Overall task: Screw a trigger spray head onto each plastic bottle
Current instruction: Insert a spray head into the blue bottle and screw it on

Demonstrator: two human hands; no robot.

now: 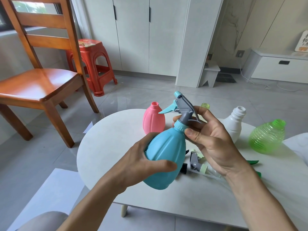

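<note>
Over white table: L hand grips blue bottle, R hand fingers pinch its collar

This was a room in a home. A wooden dining chair stood on a grey tiled floor beside a red plastic stool. Tall white cupboard doors with dark handles filled the back wall, and a low white drawer unit sat at the right. A small round white tabletop stood in the foreground.
</note>
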